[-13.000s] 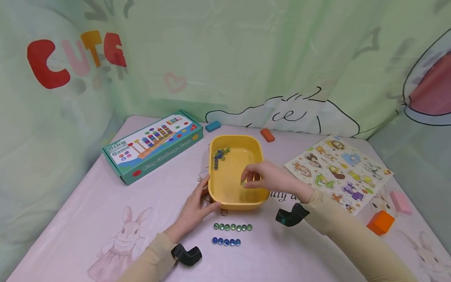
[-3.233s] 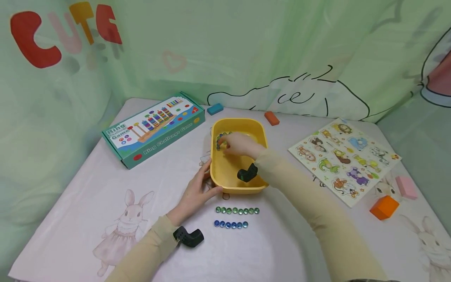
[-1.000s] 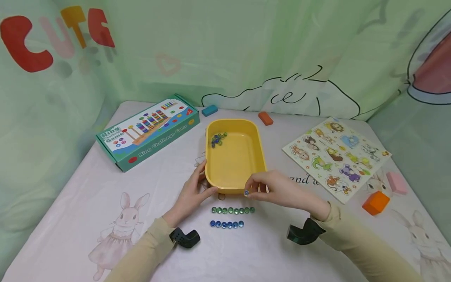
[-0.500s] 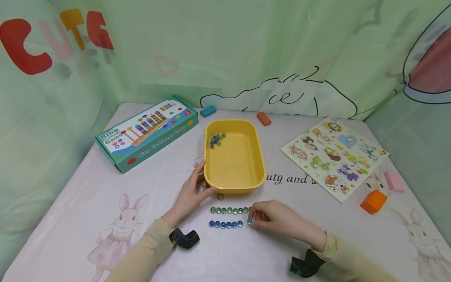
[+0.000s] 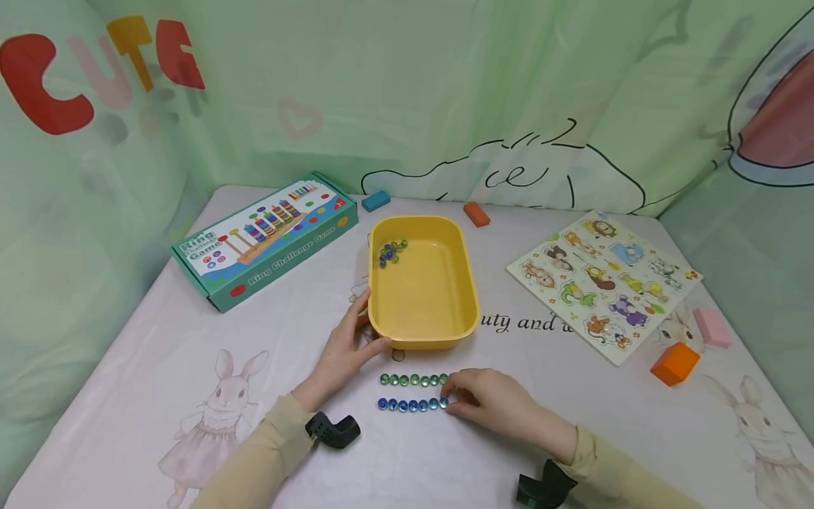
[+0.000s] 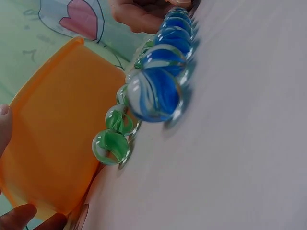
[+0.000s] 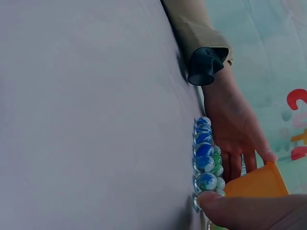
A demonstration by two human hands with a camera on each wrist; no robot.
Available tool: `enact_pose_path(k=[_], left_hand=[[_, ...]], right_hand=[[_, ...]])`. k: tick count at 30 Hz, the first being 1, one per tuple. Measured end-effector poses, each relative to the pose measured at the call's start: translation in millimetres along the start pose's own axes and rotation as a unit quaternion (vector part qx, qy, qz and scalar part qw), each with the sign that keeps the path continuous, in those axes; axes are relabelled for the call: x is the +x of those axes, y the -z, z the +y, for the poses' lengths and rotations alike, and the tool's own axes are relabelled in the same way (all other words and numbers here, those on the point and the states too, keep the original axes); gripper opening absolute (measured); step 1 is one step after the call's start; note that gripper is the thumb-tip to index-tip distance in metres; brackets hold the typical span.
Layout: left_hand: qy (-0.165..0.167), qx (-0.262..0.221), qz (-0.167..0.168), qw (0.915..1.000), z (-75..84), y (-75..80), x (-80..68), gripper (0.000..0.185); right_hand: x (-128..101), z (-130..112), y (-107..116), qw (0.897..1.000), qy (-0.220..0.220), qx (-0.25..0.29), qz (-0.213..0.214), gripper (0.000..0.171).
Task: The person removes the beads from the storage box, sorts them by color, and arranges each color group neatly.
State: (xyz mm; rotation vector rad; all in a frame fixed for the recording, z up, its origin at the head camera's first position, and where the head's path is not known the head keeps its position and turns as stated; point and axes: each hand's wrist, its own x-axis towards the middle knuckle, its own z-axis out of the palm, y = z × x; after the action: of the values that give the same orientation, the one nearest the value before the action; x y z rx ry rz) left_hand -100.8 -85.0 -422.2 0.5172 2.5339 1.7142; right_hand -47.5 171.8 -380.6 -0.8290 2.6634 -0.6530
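Head view: right hand [image 5: 486, 405] pinches a blue marble [image 5: 444, 402] at the blue row's [image 5: 408, 404] right end; left hand [image 5: 346, 351] rests relaxed against the yellow tray [image 5: 469, 283].

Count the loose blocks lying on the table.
4. A teal block and a red-orange block lie behind the yellow tray; a pink block and an orange cube lie at the right edge. None looks hidden.
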Motion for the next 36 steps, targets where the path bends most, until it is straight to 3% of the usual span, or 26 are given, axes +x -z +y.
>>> enact_pose_path(k=[18,31,36], left_hand=[[-0.006,-0.007,0.002,1.0,-1.6,0.5,-0.6,0.084],[-0.004,-0.004,0.003,1.0,-2.6,-0.7,-0.6,0.083],[-0.004,-0.01,0.002,0.9999,-0.3,-0.6,-1.0,0.083]], right_hand=[[5,-11,21,0.999,0.025,-0.016,0.014,0.014],[24,-27,60,0.998,0.043,-0.027,0.031,0.014],[41,-25,80,0.999,0.028,-0.007,0.034,0.015]])
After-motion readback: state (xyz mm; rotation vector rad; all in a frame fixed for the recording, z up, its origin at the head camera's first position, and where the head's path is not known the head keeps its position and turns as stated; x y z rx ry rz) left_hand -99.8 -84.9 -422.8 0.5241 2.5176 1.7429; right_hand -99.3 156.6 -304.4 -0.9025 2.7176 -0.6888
